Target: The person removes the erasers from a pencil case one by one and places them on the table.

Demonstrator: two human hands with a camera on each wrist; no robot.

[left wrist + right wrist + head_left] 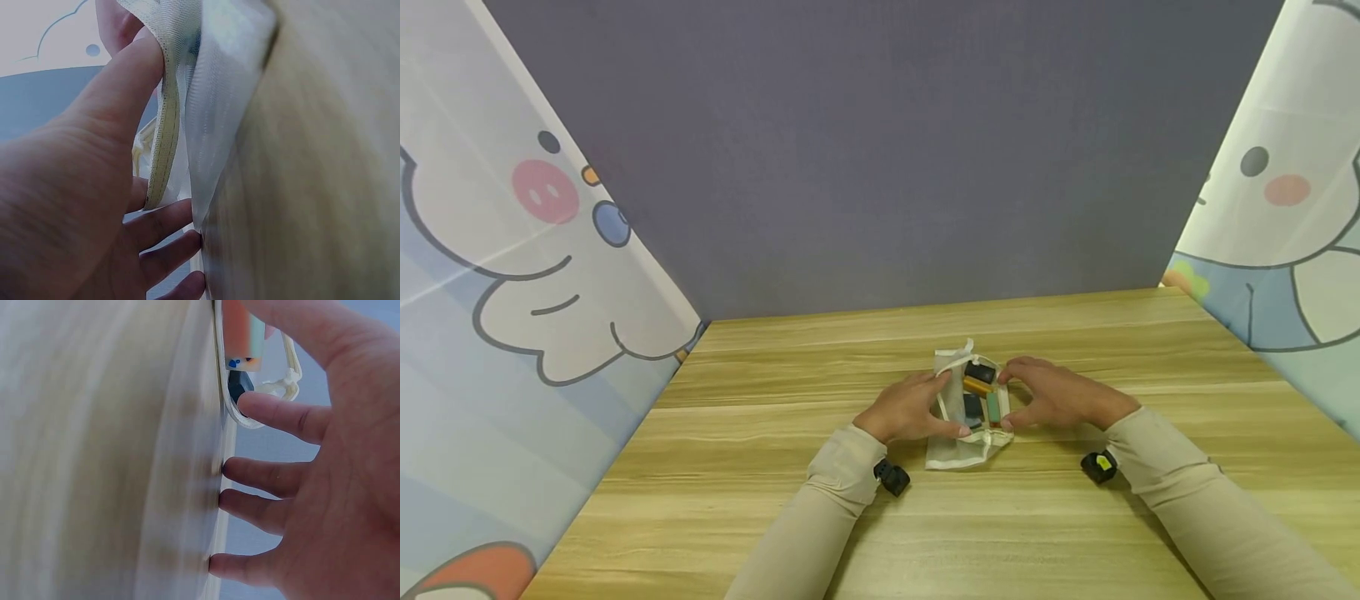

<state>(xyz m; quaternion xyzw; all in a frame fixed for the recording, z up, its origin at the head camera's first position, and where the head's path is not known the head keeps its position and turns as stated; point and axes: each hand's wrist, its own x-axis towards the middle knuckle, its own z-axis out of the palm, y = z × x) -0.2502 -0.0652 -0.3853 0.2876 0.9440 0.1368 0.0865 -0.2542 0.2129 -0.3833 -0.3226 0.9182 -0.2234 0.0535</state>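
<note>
A white mesh drawstring bag (957, 454) lies on the table with its mouth spread wide, several small blocks inside. Among them show a black block (980, 372), an orange block (978, 386), a green block (993, 408) and a dark block (973, 407). The left hand (912, 408) touches the bag's left rim with thumb and index finger spread apart; its hem (165, 134) runs between them. At the right rim is the right hand (1056, 396), thumb and index finger apart, its other fingertips (232, 467) resting near the tabletop. Part of the contents is hidden.
The wood-grain table (760, 392) ends at a grey panel (880, 150) behind. Cartoon-printed curtains (490, 250) flank both sides. A small black camera (892, 477) is on the left wrist and another camera (1099, 467) on the right.
</note>
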